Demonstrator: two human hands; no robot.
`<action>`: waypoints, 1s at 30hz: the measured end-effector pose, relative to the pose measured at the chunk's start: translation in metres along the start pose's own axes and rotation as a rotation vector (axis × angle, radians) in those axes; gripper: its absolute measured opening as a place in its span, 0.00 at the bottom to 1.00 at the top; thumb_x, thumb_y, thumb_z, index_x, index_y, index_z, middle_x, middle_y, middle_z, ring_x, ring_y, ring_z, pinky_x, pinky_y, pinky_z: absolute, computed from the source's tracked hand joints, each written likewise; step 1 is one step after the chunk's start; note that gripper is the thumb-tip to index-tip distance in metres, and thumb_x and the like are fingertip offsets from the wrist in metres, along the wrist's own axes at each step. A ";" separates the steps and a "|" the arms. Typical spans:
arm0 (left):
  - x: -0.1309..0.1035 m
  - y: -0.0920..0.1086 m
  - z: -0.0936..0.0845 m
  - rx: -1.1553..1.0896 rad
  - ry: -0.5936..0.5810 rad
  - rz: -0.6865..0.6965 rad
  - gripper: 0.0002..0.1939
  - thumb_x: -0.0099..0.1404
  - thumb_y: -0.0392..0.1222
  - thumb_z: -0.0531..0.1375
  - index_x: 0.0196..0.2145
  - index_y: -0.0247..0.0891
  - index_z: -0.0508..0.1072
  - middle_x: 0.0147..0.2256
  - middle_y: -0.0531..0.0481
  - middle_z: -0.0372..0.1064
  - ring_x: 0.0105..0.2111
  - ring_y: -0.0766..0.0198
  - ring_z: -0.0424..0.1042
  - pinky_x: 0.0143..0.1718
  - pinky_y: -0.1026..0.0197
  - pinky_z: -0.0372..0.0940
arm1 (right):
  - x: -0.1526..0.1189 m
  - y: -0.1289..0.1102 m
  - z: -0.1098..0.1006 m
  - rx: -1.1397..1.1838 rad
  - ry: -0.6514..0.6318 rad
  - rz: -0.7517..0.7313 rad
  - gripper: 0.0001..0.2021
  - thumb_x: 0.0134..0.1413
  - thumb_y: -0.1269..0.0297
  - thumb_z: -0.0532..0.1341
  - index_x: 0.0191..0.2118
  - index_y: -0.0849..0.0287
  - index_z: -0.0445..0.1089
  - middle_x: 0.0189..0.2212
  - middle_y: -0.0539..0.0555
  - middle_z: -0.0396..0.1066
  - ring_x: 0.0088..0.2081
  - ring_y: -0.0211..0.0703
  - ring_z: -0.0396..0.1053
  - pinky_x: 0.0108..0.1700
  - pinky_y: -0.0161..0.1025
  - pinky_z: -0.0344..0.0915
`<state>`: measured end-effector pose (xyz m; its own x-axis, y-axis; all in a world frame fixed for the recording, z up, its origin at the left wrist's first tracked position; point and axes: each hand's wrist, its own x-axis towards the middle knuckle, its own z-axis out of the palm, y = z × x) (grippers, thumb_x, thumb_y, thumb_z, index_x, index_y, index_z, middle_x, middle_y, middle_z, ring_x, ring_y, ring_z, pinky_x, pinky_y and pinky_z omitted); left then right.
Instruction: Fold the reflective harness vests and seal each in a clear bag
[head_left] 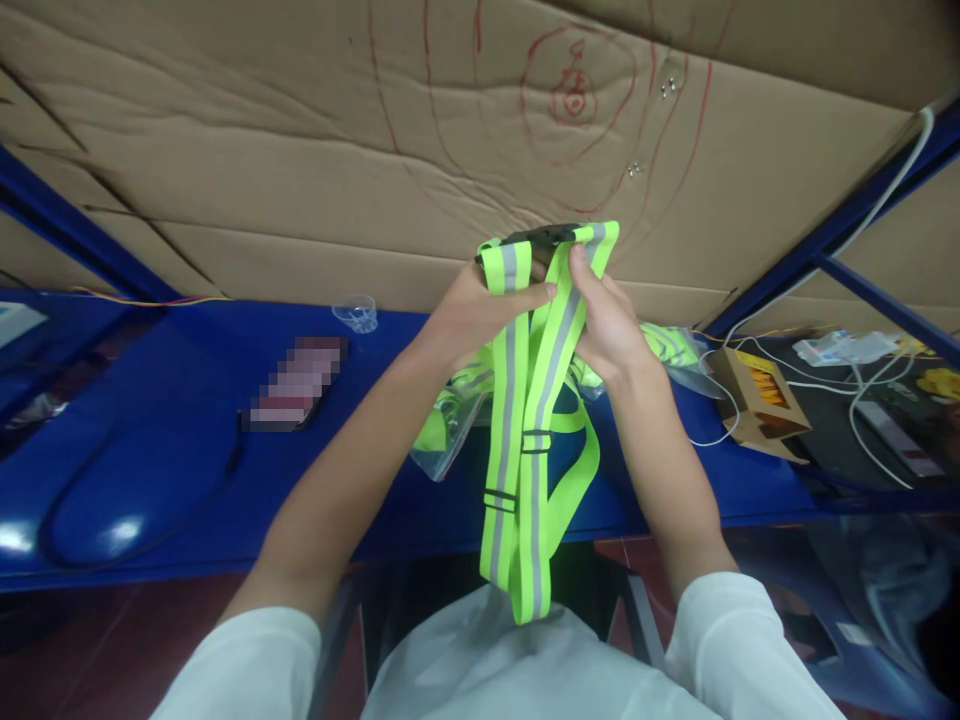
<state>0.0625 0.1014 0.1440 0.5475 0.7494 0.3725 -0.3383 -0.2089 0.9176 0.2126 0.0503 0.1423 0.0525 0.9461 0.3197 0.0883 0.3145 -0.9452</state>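
Both hands hold up a neon-yellow reflective harness (553,360) with grey stripes, above the front of the table. My left hand (480,310) grips its left strap near the top, the thumb lying across the front. On the right strap, my right hand (607,315) is closed, thumb pressed on the webbing. Between the hands at the top is a black piece (544,238), partly covered. The straps hang in loops, with a black slider (537,441) on one and another lower down. Behind them, clear plastic bags (450,430) with more neon webbing lie on the table.
The blue table (187,400) carries a pixelated phone-like object (298,385) with a dark cable and a clear plastic cup (358,314). At right stand an open cardboard box (757,400) and white cables. A cardboard wall (300,180) with red drawn rings rises behind.
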 end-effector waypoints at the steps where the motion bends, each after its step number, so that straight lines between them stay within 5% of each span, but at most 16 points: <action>1: -0.001 0.001 0.001 -0.013 -0.037 -0.008 0.17 0.57 0.44 0.73 0.43 0.37 0.80 0.47 0.46 0.80 0.49 0.54 0.78 0.55 0.53 0.71 | -0.001 0.001 0.000 -0.025 0.009 0.000 0.32 0.67 0.35 0.52 0.63 0.54 0.67 0.53 0.57 0.76 0.61 0.52 0.72 0.58 0.50 0.74; 6: -0.001 -0.002 0.001 -0.028 -0.127 -0.076 0.27 0.53 0.44 0.76 0.50 0.38 0.80 0.52 0.43 0.78 0.55 0.49 0.75 0.57 0.50 0.70 | -0.005 -0.005 -0.005 -0.210 0.002 -0.063 0.31 0.69 0.36 0.50 0.62 0.54 0.69 0.59 0.54 0.72 0.68 0.52 0.64 0.67 0.49 0.66; 9: 0.001 -0.008 -0.004 -0.040 -0.176 -0.079 0.27 0.55 0.43 0.75 0.52 0.41 0.80 0.51 0.45 0.79 0.57 0.49 0.75 0.59 0.49 0.70 | -0.008 -0.019 -0.015 -0.298 0.062 -0.207 0.33 0.63 0.39 0.62 0.67 0.50 0.64 0.66 0.54 0.65 0.72 0.50 0.57 0.71 0.47 0.60; 12: 0.000 -0.009 -0.007 0.010 -0.266 -0.165 0.27 0.54 0.42 0.76 0.52 0.42 0.80 0.51 0.45 0.79 0.53 0.49 0.77 0.56 0.48 0.72 | -0.015 -0.038 -0.032 -0.371 -0.029 -0.299 0.35 0.55 0.46 0.71 0.66 0.47 0.66 0.64 0.54 0.68 0.67 0.51 0.63 0.67 0.46 0.65; 15: -0.004 -0.007 -0.005 -0.023 -0.351 -0.286 0.23 0.54 0.40 0.76 0.48 0.39 0.81 0.44 0.43 0.81 0.44 0.49 0.81 0.46 0.49 0.76 | -0.024 -0.050 -0.043 -0.514 -0.125 -0.248 0.20 0.60 0.45 0.68 0.50 0.52 0.79 0.48 0.53 0.79 0.53 0.52 0.75 0.60 0.49 0.71; 21: -0.008 -0.008 0.003 -0.144 -0.392 -0.311 0.22 0.56 0.45 0.76 0.46 0.37 0.80 0.36 0.43 0.81 0.35 0.52 0.81 0.38 0.51 0.78 | -0.020 -0.039 -0.037 -0.442 0.155 -0.171 0.25 0.63 0.36 0.60 0.34 0.54 0.77 0.28 0.50 0.75 0.40 0.50 0.77 0.41 0.46 0.76; 25: -0.010 -0.016 0.009 -0.080 -0.415 -0.317 0.24 0.53 0.44 0.78 0.46 0.36 0.80 0.42 0.42 0.81 0.41 0.50 0.81 0.45 0.50 0.77 | -0.012 -0.031 -0.041 -0.325 0.177 -0.094 0.23 0.63 0.38 0.61 0.35 0.55 0.75 0.31 0.51 0.75 0.37 0.47 0.76 0.39 0.44 0.74; 30: -0.012 -0.020 0.012 0.014 -0.343 -0.147 0.32 0.54 0.43 0.77 0.55 0.40 0.76 0.50 0.43 0.78 0.52 0.49 0.76 0.53 0.49 0.73 | -0.010 -0.030 -0.049 -0.306 0.120 -0.061 0.18 0.62 0.45 0.66 0.47 0.53 0.74 0.40 0.53 0.77 0.41 0.46 0.75 0.44 0.42 0.72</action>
<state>0.0714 0.0892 0.1225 0.8150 0.5181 0.2594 -0.2278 -0.1252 0.9656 0.2582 0.0271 0.1711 0.1529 0.9048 0.3974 0.3885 0.3147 -0.8660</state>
